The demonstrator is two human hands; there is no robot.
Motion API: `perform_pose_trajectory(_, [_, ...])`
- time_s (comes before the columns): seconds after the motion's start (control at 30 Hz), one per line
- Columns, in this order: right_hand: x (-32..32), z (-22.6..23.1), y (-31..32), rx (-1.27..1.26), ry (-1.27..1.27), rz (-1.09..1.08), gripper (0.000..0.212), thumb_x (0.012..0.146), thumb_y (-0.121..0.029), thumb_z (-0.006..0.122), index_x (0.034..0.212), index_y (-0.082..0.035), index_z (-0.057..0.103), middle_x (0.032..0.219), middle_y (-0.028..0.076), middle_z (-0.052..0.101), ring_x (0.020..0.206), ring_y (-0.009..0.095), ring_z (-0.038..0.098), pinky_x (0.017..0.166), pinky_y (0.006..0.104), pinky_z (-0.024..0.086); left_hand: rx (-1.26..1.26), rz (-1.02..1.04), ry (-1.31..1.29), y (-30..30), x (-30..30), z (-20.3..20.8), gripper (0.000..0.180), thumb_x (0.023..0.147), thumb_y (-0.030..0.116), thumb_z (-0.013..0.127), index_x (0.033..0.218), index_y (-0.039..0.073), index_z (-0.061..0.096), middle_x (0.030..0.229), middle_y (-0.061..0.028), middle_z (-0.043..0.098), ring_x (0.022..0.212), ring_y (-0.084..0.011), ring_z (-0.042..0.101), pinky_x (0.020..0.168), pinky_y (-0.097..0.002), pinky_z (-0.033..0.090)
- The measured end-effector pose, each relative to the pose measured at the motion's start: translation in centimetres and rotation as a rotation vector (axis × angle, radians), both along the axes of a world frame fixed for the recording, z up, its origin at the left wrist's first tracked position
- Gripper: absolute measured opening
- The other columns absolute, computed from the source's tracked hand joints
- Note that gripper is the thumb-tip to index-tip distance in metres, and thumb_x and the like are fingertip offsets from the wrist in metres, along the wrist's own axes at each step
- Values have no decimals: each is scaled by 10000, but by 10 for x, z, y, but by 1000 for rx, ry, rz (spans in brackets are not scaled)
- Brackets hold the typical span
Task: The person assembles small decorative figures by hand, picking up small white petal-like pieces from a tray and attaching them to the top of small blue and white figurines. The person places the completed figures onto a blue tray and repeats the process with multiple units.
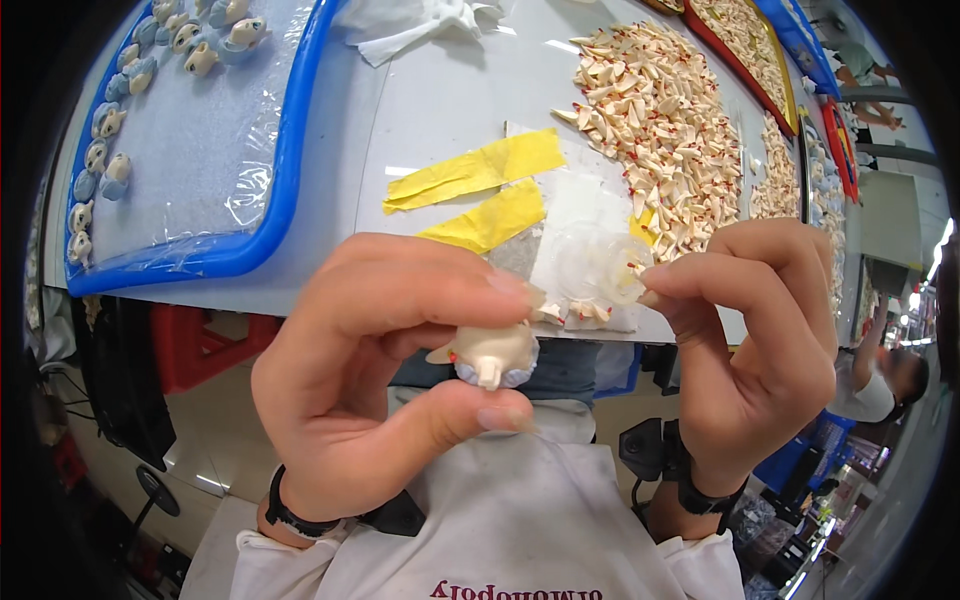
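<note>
Between the thumb and fingers of my left hand (pixel 350 350) is a small cream doll head (pixel 497 350) with pale blue at its sides, held over the table's near edge. A red mark and a pointed cream bit show on its left side. My right hand (pixel 755 330) is pinched closed, and a tiny cream pointed piece (pixel 634 268) with a red spot shows at its fingertips. Just behind those fingertips lies a clear round plastic thing (pixel 585 262) on white paper. Several similar pointed pieces (pixel 590 312) rest at the paper's near edge.
A large pile of cream pointed pieces with red marks (pixel 660 120) covers the right of the table. At left, a blue-rimmed tray (pixel 285 150) holds several doll heads (pixel 115 175). Yellow tape strips (pixel 475 170) and a white cloth (pixel 420 25) lie farther back. Trays stand far right.
</note>
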State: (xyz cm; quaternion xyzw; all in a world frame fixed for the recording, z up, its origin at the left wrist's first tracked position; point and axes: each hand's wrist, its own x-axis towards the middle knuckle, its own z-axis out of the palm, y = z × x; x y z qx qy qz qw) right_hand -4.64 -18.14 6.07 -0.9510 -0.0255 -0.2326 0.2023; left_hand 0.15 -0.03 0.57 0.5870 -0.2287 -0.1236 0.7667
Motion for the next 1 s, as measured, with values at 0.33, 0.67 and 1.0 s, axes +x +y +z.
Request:
perform_pose_trajectory(0.33, [-6, -9, 4, 402, -74, 59, 164, 640, 45, 665, 780, -11, 599, 760, 74, 501, 690, 140, 446, 630, 233, 340, -131, -26, 238, -15, -14, 11, 550, 652, 319, 782, 993, 8, 483, 933, -126, 533, 803, -191, 581, 681, -290, 486])
perform_pose_trajectory(0.67, [-22, -13, 20, 581, -30, 167, 227, 646, 35, 704, 837, -56, 621, 764, 82, 496, 648, 128, 456, 576, 222, 355, -167, -19, 185, -14, -21, 1, 547, 606, 283, 812, 965, -20, 531, 865, -73, 540, 758, -109, 539, 689, -236, 466])
perform_pose_trajectory(1.0, [-41, 5, -2, 1092, 365, 227, 437, 703, -77, 741, 1061, -9, 500, 1030, 118, 506, 885, 163, 525, 791, 289, 417, 230, 73, -608, -32, -18, 24, 415, 575, 104, 795, 952, 62, 625, 882, -78, 585, 783, -196, 553, 684, -254, 438])
